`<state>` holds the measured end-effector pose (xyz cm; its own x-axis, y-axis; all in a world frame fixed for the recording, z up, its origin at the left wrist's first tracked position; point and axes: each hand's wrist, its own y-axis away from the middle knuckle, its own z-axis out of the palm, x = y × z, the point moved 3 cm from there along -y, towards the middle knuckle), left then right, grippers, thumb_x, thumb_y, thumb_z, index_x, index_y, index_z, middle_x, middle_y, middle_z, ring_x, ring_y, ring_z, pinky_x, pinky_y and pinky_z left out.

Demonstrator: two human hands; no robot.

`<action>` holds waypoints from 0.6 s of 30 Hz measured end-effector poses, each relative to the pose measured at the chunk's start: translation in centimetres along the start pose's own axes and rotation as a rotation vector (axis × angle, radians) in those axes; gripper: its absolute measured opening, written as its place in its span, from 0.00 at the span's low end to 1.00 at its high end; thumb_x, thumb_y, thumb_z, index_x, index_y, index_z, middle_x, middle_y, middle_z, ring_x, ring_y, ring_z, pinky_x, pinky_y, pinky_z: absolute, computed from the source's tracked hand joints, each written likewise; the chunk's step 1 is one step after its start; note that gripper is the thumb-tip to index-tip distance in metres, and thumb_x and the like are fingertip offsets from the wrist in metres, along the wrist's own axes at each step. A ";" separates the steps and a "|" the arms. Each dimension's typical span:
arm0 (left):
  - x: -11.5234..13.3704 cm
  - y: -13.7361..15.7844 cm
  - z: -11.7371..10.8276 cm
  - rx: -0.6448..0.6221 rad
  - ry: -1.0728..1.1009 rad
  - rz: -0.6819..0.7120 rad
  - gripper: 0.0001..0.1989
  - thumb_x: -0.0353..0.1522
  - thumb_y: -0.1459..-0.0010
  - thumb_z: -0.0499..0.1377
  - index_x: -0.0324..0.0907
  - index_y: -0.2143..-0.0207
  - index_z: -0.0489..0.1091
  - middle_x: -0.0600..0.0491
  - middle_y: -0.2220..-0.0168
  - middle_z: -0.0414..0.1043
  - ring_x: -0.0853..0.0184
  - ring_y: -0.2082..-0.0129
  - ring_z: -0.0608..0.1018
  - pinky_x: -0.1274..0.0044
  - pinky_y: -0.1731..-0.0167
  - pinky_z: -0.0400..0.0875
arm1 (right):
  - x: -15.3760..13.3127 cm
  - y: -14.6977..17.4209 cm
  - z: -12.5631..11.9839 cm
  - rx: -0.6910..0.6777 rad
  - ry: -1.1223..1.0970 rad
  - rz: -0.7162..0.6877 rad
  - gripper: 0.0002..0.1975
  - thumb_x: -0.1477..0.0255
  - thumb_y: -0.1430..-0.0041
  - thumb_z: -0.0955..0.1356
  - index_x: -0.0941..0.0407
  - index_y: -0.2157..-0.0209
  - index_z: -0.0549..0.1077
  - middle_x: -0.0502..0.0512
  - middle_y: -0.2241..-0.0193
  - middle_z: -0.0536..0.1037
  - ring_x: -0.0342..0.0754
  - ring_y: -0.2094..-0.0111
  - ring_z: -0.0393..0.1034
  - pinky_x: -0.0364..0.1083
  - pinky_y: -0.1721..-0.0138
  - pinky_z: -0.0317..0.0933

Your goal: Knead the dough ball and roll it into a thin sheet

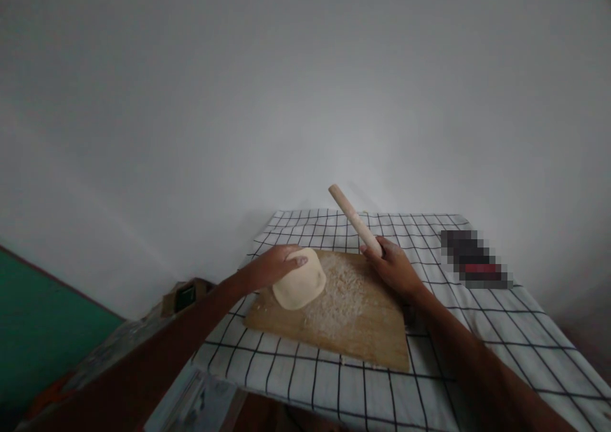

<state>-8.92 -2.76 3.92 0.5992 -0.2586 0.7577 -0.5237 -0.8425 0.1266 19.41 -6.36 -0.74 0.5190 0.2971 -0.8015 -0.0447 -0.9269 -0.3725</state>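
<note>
My left hand (pixel 285 264) grips a flat, rounded sheet of dough (pixel 300 285) by its upper edge, thumb in front and the other fingers hidden behind it. The dough is tilted over the left part of a wooden board (pixel 382 330); whether its lower edge touches the board I cannot tell. In my right hand (pixel 392 264) is a wooden rolling pin (pixel 354 217), gripped at its near end. The pin slants up and to the left, its far end above the back of the table. White flour (pixel 337 295) lies scattered across the board's middle.
A white cloth with a black grid (pixel 296 371) covers the table under the board. At the right lies a blurred-out dark and red item (pixel 475 263). Left of the table are a cardboard box (pixel 172 301) and other clutter. A pale wall rises behind.
</note>
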 end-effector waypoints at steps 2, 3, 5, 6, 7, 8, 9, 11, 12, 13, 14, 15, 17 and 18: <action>0.2 0.1 -1.1 0.062 0.062 -0.014 0.26 0.50 0.41 0.57 0.39 0.52 0.72 0.47 0.61 0.79 0.60 0.65 0.79 0.74 0.69 0.70 | 0.0 0.0 -0.1 0.000 0.009 0.004 0.17 0.55 0.36 0.63 0.55 0.65 0.71 0.50 0.72 0.73 0.46 0.72 0.65 0.44 0.71 0.55; 0.5 0.2 -1.8 0.085 0.095 -0.030 0.27 0.51 0.41 0.56 0.39 0.50 0.71 0.46 0.60 0.79 0.59 0.65 0.80 0.74 0.69 0.71 | -0.1 0.0 -0.1 0.001 0.015 0.003 0.18 0.55 0.36 0.63 0.55 0.66 0.71 0.49 0.73 0.73 0.46 0.72 0.66 0.44 0.71 0.55; 2.1 0.6 -3.5 0.152 0.092 -0.044 0.29 0.51 0.40 0.54 0.38 0.48 0.70 0.45 0.59 0.79 0.59 0.65 0.80 0.73 0.70 0.72 | -0.1 0.0 -0.1 0.002 0.022 -0.002 0.18 0.55 0.36 0.63 0.55 0.66 0.72 0.49 0.73 0.73 0.46 0.71 0.66 0.44 0.71 0.55; 3.2 0.9 -4.4 0.214 0.030 -0.021 0.28 0.51 0.39 0.54 0.39 0.48 0.70 0.46 0.59 0.79 0.58 0.65 0.80 0.73 0.69 0.73 | 0.0 0.0 -0.1 0.003 0.023 -0.004 0.18 0.55 0.36 0.63 0.55 0.66 0.72 0.49 0.73 0.73 0.46 0.71 0.66 0.44 0.71 0.55; 4.5 1.3 -5.1 0.292 -0.066 0.026 0.27 0.50 0.39 0.54 0.39 0.48 0.71 0.46 0.58 0.79 0.58 0.64 0.80 0.72 0.66 0.74 | 0.0 0.0 -0.1 0.005 0.020 -0.004 0.18 0.55 0.36 0.63 0.55 0.66 0.72 0.49 0.73 0.73 0.46 0.71 0.66 0.44 0.71 0.55; 5.8 1.8 -5.4 0.374 -0.183 0.095 0.25 0.49 0.38 0.54 0.41 0.49 0.72 0.48 0.56 0.79 0.57 0.61 0.80 0.70 0.62 0.74 | 0.1 -0.1 -0.2 0.007 0.015 -0.002 0.18 0.54 0.36 0.63 0.55 0.66 0.72 0.49 0.73 0.73 0.46 0.71 0.66 0.44 0.70 0.55; 6.9 2.3 -5.1 0.441 -0.295 0.178 0.23 0.47 0.37 0.53 0.43 0.48 0.72 0.49 0.53 0.78 0.57 0.57 0.79 0.69 0.57 0.73 | 0.1 -0.1 -0.2 0.010 0.009 0.001 0.18 0.54 0.36 0.63 0.55 0.65 0.72 0.49 0.73 0.73 0.46 0.71 0.67 0.44 0.70 0.55; 8.1 3.4 -2.6 0.483 -0.416 0.315 0.19 0.40 0.33 0.50 0.48 0.44 0.70 0.53 0.45 0.74 0.58 0.46 0.75 0.66 0.46 0.69 | 0.2 -0.2 -0.2 0.016 -0.003 0.009 0.18 0.54 0.36 0.63 0.55 0.66 0.72 0.49 0.73 0.73 0.46 0.71 0.67 0.44 0.70 0.56; 8.1 3.8 -0.6 0.470 -0.441 0.372 0.20 0.37 0.33 0.49 0.50 0.42 0.68 0.54 0.41 0.70 0.60 0.42 0.72 0.66 0.42 0.65 | 0.2 -0.2 -0.3 0.020 -0.009 0.013 0.18 0.54 0.36 0.63 0.55 0.66 0.72 0.49 0.73 0.73 0.46 0.71 0.67 0.44 0.70 0.56; 7.8 4.3 1.6 0.450 -0.458 0.438 0.20 0.34 0.33 0.48 0.49 0.41 0.67 0.54 0.39 0.68 0.61 0.39 0.69 0.65 0.38 0.61 | 0.3 -0.2 -0.4 0.020 -0.014 0.017 0.18 0.54 0.36 0.63 0.55 0.66 0.72 0.49 0.73 0.74 0.46 0.71 0.67 0.44 0.70 0.56; 7.2 4.6 3.8 0.361 -0.482 0.522 0.21 0.31 0.34 0.49 0.48 0.42 0.68 0.54 0.38 0.67 0.61 0.38 0.67 0.65 0.36 0.58 | 0.2 -0.2 -0.4 0.018 -0.017 0.022 0.18 0.54 0.36 0.63 0.55 0.66 0.72 0.49 0.73 0.74 0.46 0.71 0.67 0.44 0.70 0.56; 6.3 4.7 5.9 0.198 -0.505 0.541 0.21 0.30 0.36 0.50 0.49 0.43 0.69 0.55 0.37 0.65 0.62 0.36 0.65 0.65 0.35 0.56 | 0.2 -0.2 -0.5 0.014 -0.018 0.026 0.18 0.54 0.36 0.63 0.55 0.66 0.72 0.49 0.73 0.74 0.46 0.71 0.67 0.44 0.70 0.56; 4.5 4.7 7.2 0.205 -0.437 0.454 0.20 0.30 0.35 0.49 0.47 0.45 0.71 0.54 0.40 0.69 0.63 0.38 0.68 0.66 0.35 0.57 | 0.2 -0.2 -0.6 0.007 -0.016 0.030 0.18 0.54 0.36 0.63 0.55 0.66 0.71 0.49 0.74 0.74 0.46 0.72 0.67 0.44 0.71 0.56; 3.9 4.6 6.7 0.276 -0.373 0.384 0.19 0.31 0.34 0.48 0.46 0.44 0.70 0.53 0.41 0.70 0.63 0.40 0.70 0.67 0.37 0.60 | 0.2 -0.2 -0.6 0.005 -0.013 0.030 0.18 0.54 0.36 0.63 0.55 0.66 0.71 0.49 0.74 0.74 0.46 0.72 0.67 0.44 0.71 0.56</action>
<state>-4.97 -10.76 3.15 0.5968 -0.6748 0.4341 -0.5980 -0.7348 -0.3201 20.03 -6.22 -0.55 0.5065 0.2722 -0.8181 -0.0644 -0.9343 -0.3507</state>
